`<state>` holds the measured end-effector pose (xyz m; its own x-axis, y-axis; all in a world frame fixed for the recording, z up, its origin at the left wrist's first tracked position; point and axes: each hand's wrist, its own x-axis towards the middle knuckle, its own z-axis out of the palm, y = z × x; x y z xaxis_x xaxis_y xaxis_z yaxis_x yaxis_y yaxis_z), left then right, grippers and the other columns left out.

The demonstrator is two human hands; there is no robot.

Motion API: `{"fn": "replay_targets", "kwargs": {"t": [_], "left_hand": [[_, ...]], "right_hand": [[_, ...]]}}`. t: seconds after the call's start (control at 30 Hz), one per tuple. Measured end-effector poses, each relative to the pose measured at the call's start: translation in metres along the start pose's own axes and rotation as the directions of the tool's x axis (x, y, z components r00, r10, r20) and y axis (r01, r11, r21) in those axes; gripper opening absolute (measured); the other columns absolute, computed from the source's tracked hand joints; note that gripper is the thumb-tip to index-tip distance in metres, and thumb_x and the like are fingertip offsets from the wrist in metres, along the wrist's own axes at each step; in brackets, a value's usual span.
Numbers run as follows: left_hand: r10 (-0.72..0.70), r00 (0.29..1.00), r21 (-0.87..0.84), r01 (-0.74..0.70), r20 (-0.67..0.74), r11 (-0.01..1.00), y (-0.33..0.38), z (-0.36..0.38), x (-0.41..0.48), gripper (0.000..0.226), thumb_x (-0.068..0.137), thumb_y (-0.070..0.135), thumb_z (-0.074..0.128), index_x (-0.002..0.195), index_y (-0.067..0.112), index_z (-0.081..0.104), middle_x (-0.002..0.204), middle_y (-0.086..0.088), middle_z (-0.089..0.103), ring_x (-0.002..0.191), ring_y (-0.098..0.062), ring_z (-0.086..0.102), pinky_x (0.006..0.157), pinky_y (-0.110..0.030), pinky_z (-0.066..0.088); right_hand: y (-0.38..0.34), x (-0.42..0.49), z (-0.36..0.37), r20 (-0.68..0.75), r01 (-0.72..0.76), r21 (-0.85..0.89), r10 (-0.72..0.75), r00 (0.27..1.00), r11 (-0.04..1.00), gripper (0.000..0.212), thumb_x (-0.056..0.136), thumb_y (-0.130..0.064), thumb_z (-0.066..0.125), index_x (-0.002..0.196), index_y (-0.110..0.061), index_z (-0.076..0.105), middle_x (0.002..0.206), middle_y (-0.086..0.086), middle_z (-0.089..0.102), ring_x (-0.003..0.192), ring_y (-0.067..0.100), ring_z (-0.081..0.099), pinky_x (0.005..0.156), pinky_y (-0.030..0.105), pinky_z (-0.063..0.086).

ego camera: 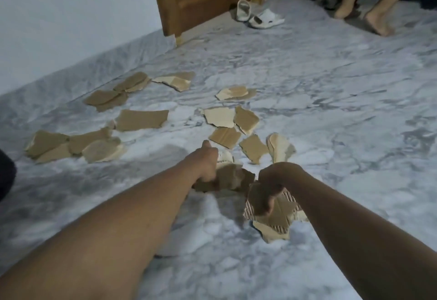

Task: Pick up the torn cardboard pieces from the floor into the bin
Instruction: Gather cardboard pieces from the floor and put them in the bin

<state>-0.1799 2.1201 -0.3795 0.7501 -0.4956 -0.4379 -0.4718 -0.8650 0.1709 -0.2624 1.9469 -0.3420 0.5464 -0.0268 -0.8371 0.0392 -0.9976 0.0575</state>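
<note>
**Inspector:** State of the floor?

**Assistant:** The floor (331, 110) carries torn cardboard pieces (142, 120) in a wide scatter beyond both hands. The biggest cluster lies far out to the left of the fingers, well apart.

**Inspector:** The hands?

**Assistant:** The left hand (208, 165) grips a crumpled bundle (229, 178), fingers curled round it, thumb raised. The right hand (272, 181) grips a flat stack (279, 214), fingers folded over its top. Both are loaded.

**Inspector:** Nearest loose item?

**Assistant:** A ridged brown piece (225, 137) lies just beyond the left fingers, its long axis running away and rightward. A pale curled piece (281, 149) sits near, beyond the right fingers. I judge the left hand nearer the ridged one.

**Inspector:** The bin?

**Assistant:** Not in view. A dark shape (6, 176) sits at the far left edge; I cannot tell what it is.
</note>
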Motion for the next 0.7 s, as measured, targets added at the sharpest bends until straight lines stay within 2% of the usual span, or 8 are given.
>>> {"fn": "replay_targets", "kwargs": {"t": [0.13,0.2,0.27,0.33,0.4,0.47,0.6,0.7], "left_hand": [[0.132,0.991,0.13,-0.134,0.027,0.982,0.0,0.015,0.017,0.054,0.062,0.033,0.086,0.095,0.016,0.047,0.158,0.002,0.004,0.131,-0.035,0.029,0.083,-0.043,0.048],[0.159,0.986,0.184,-0.166,0.049,0.969,0.002,0.017,0.025,0.068,0.054,0.048,0.089,0.1,0.019,0.047,0.162,0.004,-0.004,0.141,-0.035,0.018,0.09,-0.042,0.045],[0.149,0.984,0.18,-0.165,0.098,0.97,0.007,0.015,0.029,0.091,0.052,0.052,0.09,0.124,0.014,0.05,0.164,0.003,-0.005,0.148,-0.033,0.01,0.105,-0.042,0.041],[0.087,0.983,0.135,-0.11,0.165,0.985,0.016,0.006,0.029,0.117,0.051,0.05,0.093,0.145,0.011,0.035,0.162,-0.007,0.013,0.144,-0.034,0.024,0.107,-0.042,0.042],[0.038,0.982,0.115,-0.06,0.187,0.992,0.023,0.001,0.026,0.114,0.049,0.048,0.095,0.139,0.01,0.036,0.137,-0.013,0.046,0.118,-0.031,0.051,0.087,-0.037,0.053],[0.016,0.982,0.135,-0.042,0.186,0.99,0.027,0.002,0.025,0.103,0.049,0.044,0.096,0.128,0.008,0.039,0.11,-0.01,0.052,0.093,-0.027,0.057,0.062,-0.034,0.055],[0.085,0.978,0.173,-0.119,0.192,0.978,0.029,0.011,0.03,0.097,0.054,0.039,0.094,0.128,0.015,0.038,0.125,-0.009,0.049,0.102,-0.028,0.058,0.08,-0.042,0.058],[0.11,0.976,0.204,-0.149,0.19,0.968,0.029,0.017,0.036,0.094,0.054,0.041,0.093,0.125,0.017,0.036,0.122,-0.008,0.055,0.097,-0.025,0.059,0.078,-0.036,0.056]], "right_hand": [[-0.004,0.017,0.059,-0.142,-0.013,0.163,0.037,0.989,0.987,0.053,0.08,-0.029,0.076,0.128,-0.018,0.056,0.12,0.008,0.057,0.1,0.021,0.056,0.093,0.034,0.049],[-0.004,0.018,0.082,-0.249,-0.033,0.256,0.099,0.963,0.966,0.057,0.077,-0.028,0.078,0.127,-0.019,0.054,0.124,0.008,0.049,0.109,0.026,0.053,0.096,0.042,0.05],[-0.004,0.015,0.1,-0.301,-0.041,0.336,0.148,0.942,0.941,0.054,0.072,-0.029,0.082,0.119,-0.018,0.057,0.119,0.007,0.051,0.109,0.03,0.056,0.092,0.044,0.053],[-0.002,0.008,0.109,-0.32,-0.033,0.386,0.168,0.932,0.922,0.056,0.069,-0.029,0.083,0.115,-0.018,0.053,0.113,0.007,0.058,0.103,0.028,0.06,0.087,0.042,0.055],[-0.001,0.005,0.114,-0.324,-0.033,0.433,0.189,0.927,0.901,0.06,0.07,-0.026,0.081,0.116,-0.016,0.043,0.107,0.006,0.061,0.099,0.029,0.061,0.084,0.043,0.054],[0.004,0.005,0.112,-0.336,-0.022,0.509,0.222,0.915,0.861,0.059,0.075,-0.022,0.077,0.118,-0.015,0.038,0.105,0.005,0.063,0.099,0.028,0.062,0.086,0.046,0.051],[0.042,0.004,0.099,-0.334,-0.01,0.682,0.323,0.885,0.731,0.057,0.084,-0.028,0.068,0.132,-0.008,0.044,0.121,0.009,0.062,0.112,0.027,0.06,0.096,0.044,0.048],[0.063,0.008,0.101,-0.286,-0.141,0.769,0.534,0.795,0.623,0.056,0.083,-0.028,0.057,0.132,-0.015,0.033,0.119,0.008,0.061,0.112,0.031,0.058,0.093,0.044,0.038]]}}
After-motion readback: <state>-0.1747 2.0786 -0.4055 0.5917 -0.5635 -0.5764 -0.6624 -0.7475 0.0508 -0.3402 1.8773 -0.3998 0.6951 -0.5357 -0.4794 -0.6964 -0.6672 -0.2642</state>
